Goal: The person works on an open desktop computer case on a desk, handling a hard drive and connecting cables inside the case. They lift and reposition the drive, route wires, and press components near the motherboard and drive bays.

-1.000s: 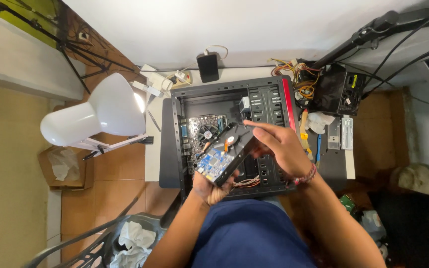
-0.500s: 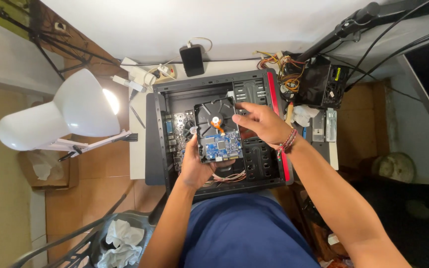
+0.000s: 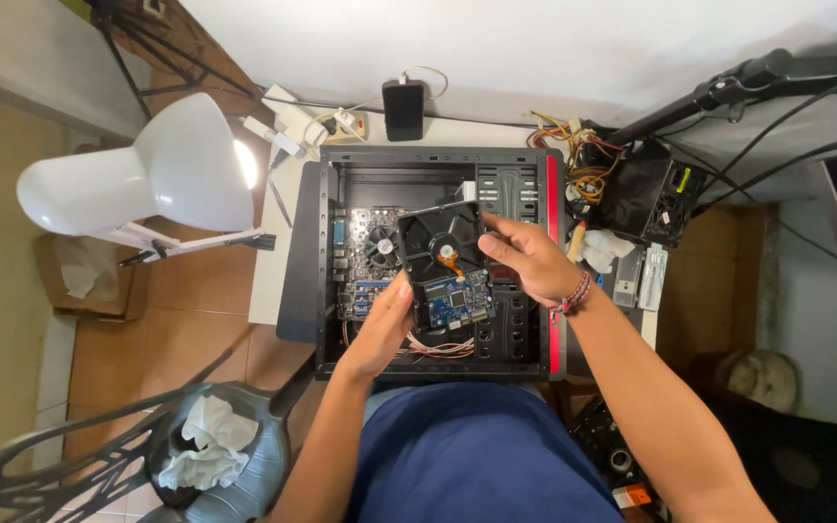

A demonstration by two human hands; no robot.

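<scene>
A black hard drive (image 3: 443,254) with a blue circuit board on its near end is held flat over an open black computer case (image 3: 302,252). My left hand (image 3: 383,324) grips the drive's near-left corner. My right hand (image 3: 525,254) clasps its right edge, a beaded band at the wrist. Under the drive the case shows a motherboard with a round cooler fan (image 3: 381,245) and a bundle of thin wires (image 3: 438,347).
A white desk lamp (image 3: 162,179) shines at the left. A power strip and a black adapter (image 3: 404,108) lie behind the case. A black power supply (image 3: 649,194) with coloured cables sits to the right. A dark chair (image 3: 162,450) holds crumpled tissue.
The drive has turned from a tilted pose to lying flat over the case, circuit board up. Both hands have kept their hold, and the view has shifted slightly.
</scene>
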